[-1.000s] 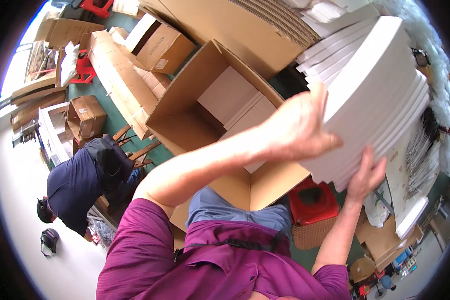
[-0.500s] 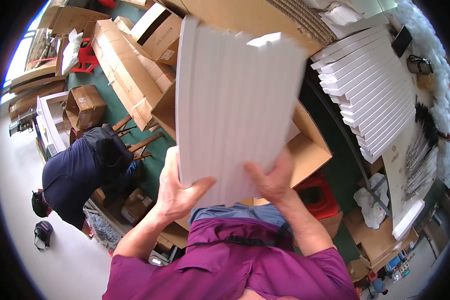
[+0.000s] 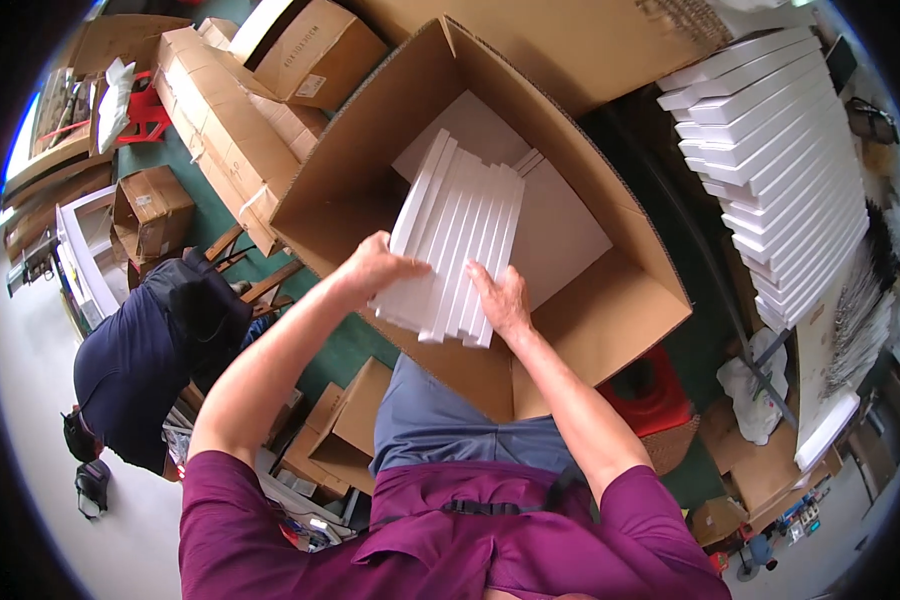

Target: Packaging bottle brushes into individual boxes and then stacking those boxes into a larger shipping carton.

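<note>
A stack of long, flat white boxes (image 3: 457, 235) is squeezed between my two hands, tilted over the mouth of a large open cardboard carton (image 3: 580, 335). My left hand (image 3: 378, 268) grips the stack's left side, thumb on top. On the right side my right hand (image 3: 500, 300) presses with its thumb near the close end. The far end of the stack reaches down into the carton. White pieces (image 3: 560, 225) lie flat on the carton's bottom, partly hidden by the stack.
Many similar white boxes (image 3: 770, 170) are piled on a table at the right. A red stool (image 3: 655, 400) stands beside the carton. Long cardboard cartons (image 3: 225, 130) lie at the left, where another person in dark clothes (image 3: 135, 350) bends over. Smaller cartons (image 3: 345, 425) sit near my legs.
Both hands have lowered the white stack away from me, from close before my chest into the carton's opening. The carton's inside, hidden before, now shows.
</note>
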A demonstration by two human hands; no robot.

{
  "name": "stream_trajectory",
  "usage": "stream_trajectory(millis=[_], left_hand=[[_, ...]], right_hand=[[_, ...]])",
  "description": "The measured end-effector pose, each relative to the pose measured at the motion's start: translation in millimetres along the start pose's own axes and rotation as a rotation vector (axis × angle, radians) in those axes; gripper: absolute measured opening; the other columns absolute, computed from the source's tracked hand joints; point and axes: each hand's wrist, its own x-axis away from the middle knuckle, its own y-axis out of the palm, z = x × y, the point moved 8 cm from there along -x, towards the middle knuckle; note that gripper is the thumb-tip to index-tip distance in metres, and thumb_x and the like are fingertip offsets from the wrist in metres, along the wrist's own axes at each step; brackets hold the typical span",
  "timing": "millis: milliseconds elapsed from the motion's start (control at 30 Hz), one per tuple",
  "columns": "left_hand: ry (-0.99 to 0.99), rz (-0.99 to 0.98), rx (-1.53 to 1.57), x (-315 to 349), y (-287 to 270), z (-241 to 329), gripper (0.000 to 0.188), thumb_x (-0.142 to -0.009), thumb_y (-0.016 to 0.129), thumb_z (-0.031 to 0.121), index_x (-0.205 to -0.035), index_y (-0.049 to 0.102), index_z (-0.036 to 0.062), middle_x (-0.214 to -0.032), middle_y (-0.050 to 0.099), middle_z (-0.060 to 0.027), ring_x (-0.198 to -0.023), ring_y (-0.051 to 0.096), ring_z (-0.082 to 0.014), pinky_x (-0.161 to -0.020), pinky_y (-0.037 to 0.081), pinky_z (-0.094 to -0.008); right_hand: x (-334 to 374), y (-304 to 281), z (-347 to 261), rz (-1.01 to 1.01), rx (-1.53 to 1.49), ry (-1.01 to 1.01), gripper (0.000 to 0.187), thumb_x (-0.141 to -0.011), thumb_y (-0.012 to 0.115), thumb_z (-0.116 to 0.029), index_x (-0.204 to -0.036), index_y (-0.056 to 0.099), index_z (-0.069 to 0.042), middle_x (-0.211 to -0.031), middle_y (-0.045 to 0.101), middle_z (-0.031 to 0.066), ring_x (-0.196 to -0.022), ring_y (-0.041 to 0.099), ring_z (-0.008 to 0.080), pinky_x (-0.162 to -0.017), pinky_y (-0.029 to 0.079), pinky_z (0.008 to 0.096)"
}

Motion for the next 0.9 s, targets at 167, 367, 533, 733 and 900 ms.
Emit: stream_trajectory(millis=[167,367,533,733,900], left_hand=[[-0.134,0.002,-0.096,-81,-19,-5,0.069,-0.076,0.086,0.026,-0.133,0.057,0.0013,-0.117,0.070,-0.0158,-0.105,0.069,-0.0266,-0.091,0.054,-0.0413],[-0.050,-0.010,-0.202,-166,-50,-20,0.075,-0.076,0.083,0.024,-0.141,0.052,0.0010,-0.128,0.066,-0.0166,-0.116,0.063,-0.0286,-0.100,0.048,-0.0390],[0.039,-0.043,-0.266,-219,-69,-28,0.080,-0.076,0.083,0.024,-0.145,0.050,0.0006,-0.132,0.063,-0.0171,-0.120,0.060,-0.0298,-0.103,0.046,-0.0396],[0.124,-0.087,-0.404,-251,-66,-6,0.092,-0.073,0.085,0.028,-0.151,0.043,0.0012,-0.136,0.061,-0.0181,-0.124,0.057,-0.0313,-0.108,0.042,-0.0408],[0.105,-0.135,-0.433,-293,-70,-15,0.098,-0.071,0.086,0.028,-0.153,0.040,0.0021,-0.139,0.059,-0.0200,-0.129,0.054,-0.0330,-0.111,0.039,-0.0420]], right_hand=[[-69,27,30,0.102,-0.180,0.042,0.075,-0.080,0.074,-0.062,-0.105,0.069,0.008,-0.102,0.073,0.0268,-0.102,0.070,0.0377,-0.089,0.053,0.0446],[-143,71,59,-0.045,-0.284,0.153,0.060,-0.089,0.073,-0.045,-0.121,0.067,0.006,-0.117,0.072,0.0191,-0.109,0.069,0.0266,-0.092,0.053,0.0380],[-177,99,71,-0.055,-0.345,0.115,0.061,-0.086,0.074,-0.048,-0.117,0.067,0.005,-0.111,0.073,0.0203,-0.105,0.070,0.0310,-0.093,0.052,0.0407],[-202,114,92,-0.006,-0.408,0.173,0.056,-0.088,0.076,-0.043,-0.111,0.066,0.007,-0.104,0.071,0.0135,-0.091,0.066,0.0193,-0.077,0.053,0.0332],[-226,118,102,0.085,-0.397,0.102,0.055,-0.087,0.078,-0.041,-0.113,0.066,0.006,-0.106,0.071,0.0143,-0.092,0.066,0.0204,-0.080,0.053,0.0336]])
